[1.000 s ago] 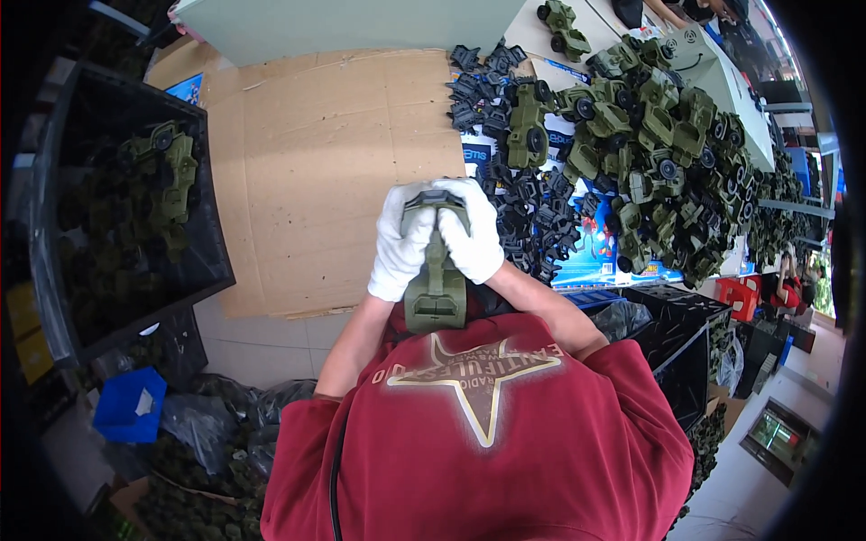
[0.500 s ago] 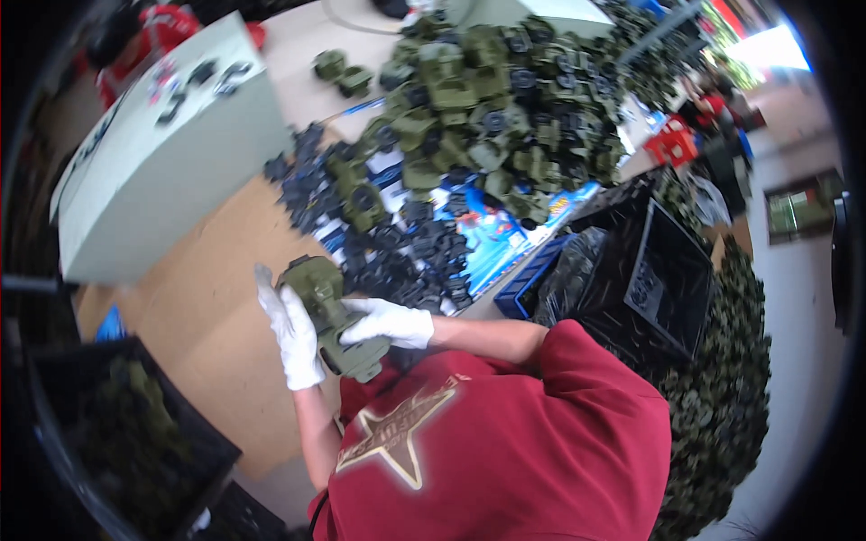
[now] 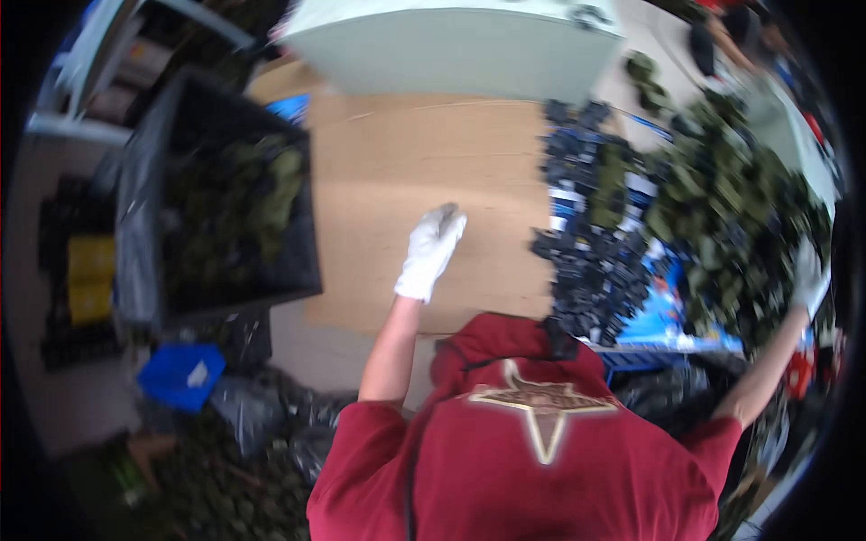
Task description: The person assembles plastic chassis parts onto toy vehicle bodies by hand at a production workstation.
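My left hand [image 3: 430, 255], in a white glove with greyish fingertips, hovers over a brown cardboard sheet [image 3: 388, 162]. Nothing shows in it; its fingers are loosely bent with the thumb a little apart. Far out to the right, my right hand [image 3: 809, 281], also gloved, reaches to the edge of a heap of olive-green plastic toy vehicle parts [image 3: 722, 189]. Blur and the heap keep me from making out its fingers or anything in them. Between the cardboard and that heap lie many small dark grey plastic parts [image 3: 591, 270].
A black-lined bin [image 3: 311, 261] with green parts inside stands left of the cardboard. Beyond the sheet is a pale green box-like block [image 3: 451, 50]. A blue container [image 3: 180, 374] and dark plastic bags [image 3: 248, 415] lie lower left. Another person's arm [image 3: 729, 45] shows at the far right.
The olive-green toy vehicle part held in both hands is no longer in them. My hands have parted, the right one going far right to the heap. The view has swung left.
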The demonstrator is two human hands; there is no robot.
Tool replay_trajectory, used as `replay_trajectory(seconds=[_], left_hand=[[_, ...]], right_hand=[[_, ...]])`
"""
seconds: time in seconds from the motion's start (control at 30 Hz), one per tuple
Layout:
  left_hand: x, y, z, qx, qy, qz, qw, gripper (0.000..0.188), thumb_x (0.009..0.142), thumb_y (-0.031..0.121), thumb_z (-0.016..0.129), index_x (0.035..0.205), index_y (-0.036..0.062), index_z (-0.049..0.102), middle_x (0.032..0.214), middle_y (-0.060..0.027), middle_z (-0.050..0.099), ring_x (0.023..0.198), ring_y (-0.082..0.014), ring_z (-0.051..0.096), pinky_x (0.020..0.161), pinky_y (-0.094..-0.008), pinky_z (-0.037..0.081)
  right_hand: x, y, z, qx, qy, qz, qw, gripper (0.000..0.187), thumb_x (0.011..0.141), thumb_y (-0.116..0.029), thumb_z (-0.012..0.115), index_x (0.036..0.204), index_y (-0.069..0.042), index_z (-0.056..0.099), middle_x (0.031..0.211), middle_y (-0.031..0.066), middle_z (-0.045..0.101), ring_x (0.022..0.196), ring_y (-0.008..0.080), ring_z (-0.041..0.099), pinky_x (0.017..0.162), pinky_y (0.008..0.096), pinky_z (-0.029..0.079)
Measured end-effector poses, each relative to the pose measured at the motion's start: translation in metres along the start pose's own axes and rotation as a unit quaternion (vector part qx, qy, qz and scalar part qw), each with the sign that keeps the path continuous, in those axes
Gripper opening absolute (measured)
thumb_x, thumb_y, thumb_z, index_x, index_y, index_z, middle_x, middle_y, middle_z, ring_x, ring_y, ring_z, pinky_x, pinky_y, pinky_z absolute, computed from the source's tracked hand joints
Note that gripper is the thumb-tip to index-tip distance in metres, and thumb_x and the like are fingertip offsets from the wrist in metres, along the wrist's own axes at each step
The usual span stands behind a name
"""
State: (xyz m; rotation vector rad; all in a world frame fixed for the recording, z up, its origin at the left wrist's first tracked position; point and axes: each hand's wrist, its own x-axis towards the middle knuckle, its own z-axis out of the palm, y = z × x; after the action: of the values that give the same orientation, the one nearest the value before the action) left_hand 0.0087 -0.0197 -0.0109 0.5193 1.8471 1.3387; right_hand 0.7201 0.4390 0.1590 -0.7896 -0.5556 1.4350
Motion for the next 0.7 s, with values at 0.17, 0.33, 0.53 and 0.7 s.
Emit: replay_trajectory(seconds=[0.17,0.33,0.53,0.7], left_hand=[[0.03,-0.023,-0.173,0.318,0.443,0.041,0.837,0.064,0.081,0.031,0.076,0.132,0.0,0.052,0.136,-0.0216,0.051,0.126,-0.0371,0.049,0.106,-0.042,0.04],[0.081,-0.036,-0.288,0.625,0.35,-0.103,0.69,0.116,0.062,0.06,0.081,0.15,0.0069,0.028,0.143,-0.0161,0.047,0.139,-0.0337,0.036,0.108,-0.0559,0.031],[0.089,-0.015,-0.3,0.632,0.323,-0.121,0.694,0.094,0.068,0.047,0.079,0.142,0.0036,0.039,0.115,-0.0162,0.066,0.11,-0.0311,0.062,0.088,-0.0465,0.048],[0.043,-0.015,-0.214,0.394,0.238,-0.101,0.882,0.088,0.068,0.037,0.077,0.137,-0.0042,0.041,0.114,-0.0192,0.064,0.102,-0.0373,0.063,0.09,-0.0479,0.049]], right_hand=[[-0.109,0.192,0.09,-0.277,-0.069,-0.027,0.958,0.057,0.099,-0.027,0.056,0.146,0.0,0.038,0.15,0.0171,0.042,0.136,0.0289,0.043,0.115,0.0382,0.032],[-0.279,0.315,0.187,-0.544,-0.152,0.048,0.824,0.039,0.099,-0.024,0.056,0.128,0.001,0.06,0.116,0.011,0.067,0.098,0.0177,0.065,0.084,0.0278,0.05],[-0.324,0.409,0.22,-0.566,-0.308,0.098,0.758,0.024,0.095,-0.014,0.062,0.116,-0.001,0.067,0.103,0.0065,0.072,0.095,0.0129,0.065,0.085,0.027,0.05],[-0.32,0.491,0.203,-0.626,-0.381,0.007,0.68,0.023,0.09,-0.01,0.067,0.112,-0.004,0.068,0.098,0.0121,0.073,0.093,0.0228,0.07,0.083,0.0325,0.054]])
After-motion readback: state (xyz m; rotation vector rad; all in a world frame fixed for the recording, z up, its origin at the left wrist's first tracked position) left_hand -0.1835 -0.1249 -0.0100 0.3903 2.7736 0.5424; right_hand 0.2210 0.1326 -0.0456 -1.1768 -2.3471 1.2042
